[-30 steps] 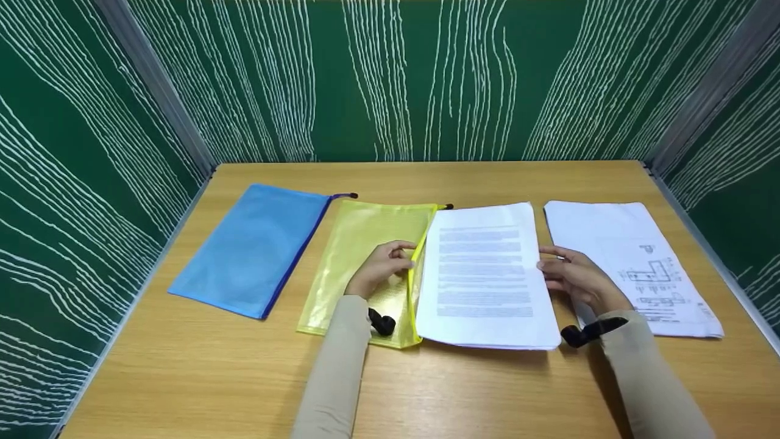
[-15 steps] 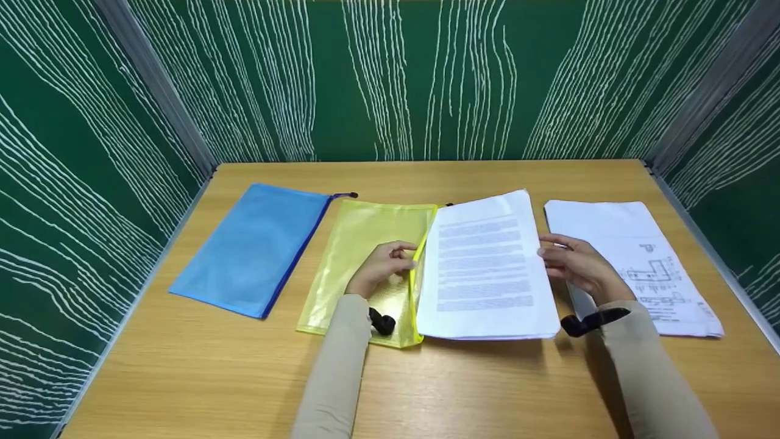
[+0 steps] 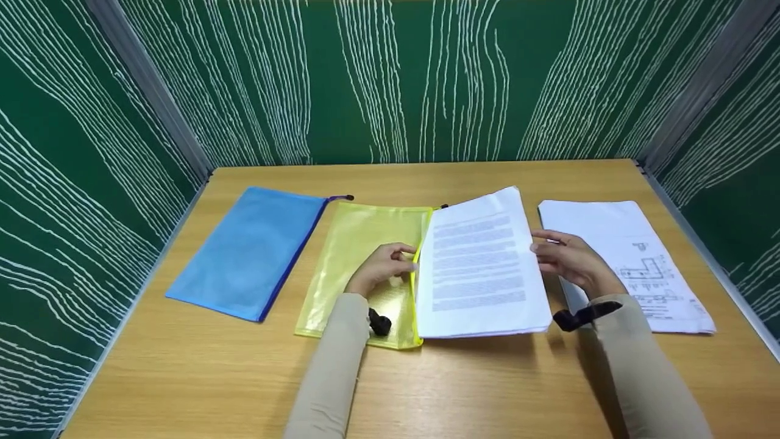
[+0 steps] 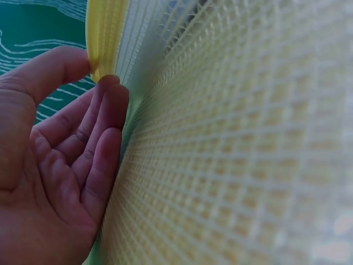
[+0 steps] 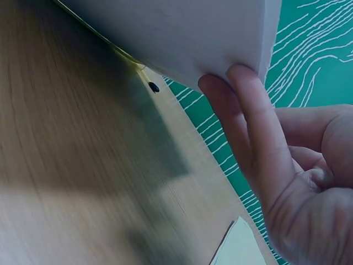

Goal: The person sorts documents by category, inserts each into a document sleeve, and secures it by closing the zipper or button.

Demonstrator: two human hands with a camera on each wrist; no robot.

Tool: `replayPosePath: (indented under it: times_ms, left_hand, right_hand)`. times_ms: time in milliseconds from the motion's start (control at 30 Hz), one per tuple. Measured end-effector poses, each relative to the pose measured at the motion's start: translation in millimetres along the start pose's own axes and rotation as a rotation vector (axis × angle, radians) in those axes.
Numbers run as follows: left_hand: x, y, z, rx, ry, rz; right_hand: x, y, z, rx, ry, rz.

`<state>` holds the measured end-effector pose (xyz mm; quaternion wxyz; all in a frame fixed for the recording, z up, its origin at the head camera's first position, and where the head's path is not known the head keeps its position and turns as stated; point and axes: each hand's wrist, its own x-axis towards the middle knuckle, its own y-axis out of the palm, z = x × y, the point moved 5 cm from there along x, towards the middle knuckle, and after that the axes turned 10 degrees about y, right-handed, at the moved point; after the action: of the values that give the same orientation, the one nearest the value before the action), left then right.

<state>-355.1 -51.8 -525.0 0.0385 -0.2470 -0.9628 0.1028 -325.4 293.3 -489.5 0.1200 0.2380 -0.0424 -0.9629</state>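
Observation:
My left hand [image 3: 381, 268] pinches the zipped edge of a yellow mesh zip pouch [image 3: 359, 238], which lies on the table. In the left wrist view its thumb and fingertips meet at the yellow zip band [image 4: 105, 47]. A stack of printed paper [image 3: 478, 262] has its left edge at the pouch's opening; how far in it reaches, I cannot tell. My right hand [image 3: 576, 265] pinches the stack's right edge and holds that side up off the table. In the right wrist view two fingers press under the stack [image 5: 182, 33], with the thumb mostly hidden.
A blue zip pouch [image 3: 250, 253] lies flat at the left. On the right, another paper stack [image 3: 588, 219] with drawings lies partly under the right hand. Green panels with white lines [image 3: 420, 79] stand behind the wooden table [image 3: 183, 372] and along its sides.
The right hand has raised the paper stack's right side, so it tilts more, and has shifted slightly up and left. The left hand keeps its grip on the pouch's edge.

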Motion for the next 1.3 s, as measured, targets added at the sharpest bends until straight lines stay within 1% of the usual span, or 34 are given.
replayPosePath:
  times_ms: [167,367,533,767,933,1133,1300]
  left_hand:
    - [0.5,5.1,-1.7,-0.024,-0.007,0.007]
    - [0.8,7.5,0.0,-0.099,-0.03,-0.023]
    - [0.4,9.1,0.6,-0.135,-0.044,-0.025]
    - [1.1,8.0,2.9,-0.136,-0.04,-0.038]
    - [1.2,6.8,3.2,-0.14,-0.051,-0.032]
    - [0.9,6.0,1.4,-0.137,-0.061,-0.018]
    - [1.1,6.7,2.0,-0.151,-0.069,-0.027]
  right_hand:
    - [3.8,0.8,-4.4,-0.045,-0.003,-0.011]
    - [7.8,2.8,-9.8,-0.052,-0.004,-0.013]
    - [10.2,6.9,-12.6,-0.045,0.011,0.003]
    - [14.0,10.0,-16.2,-0.035,0.051,-0.003]
    - [16.4,12.5,-17.2,-0.036,0.072,-0.012]
    - [21.1,17.7,-17.7,-0.009,0.061,-0.012]
    - [25.2,23.4,-19.7,0.007,0.054,-0.013]
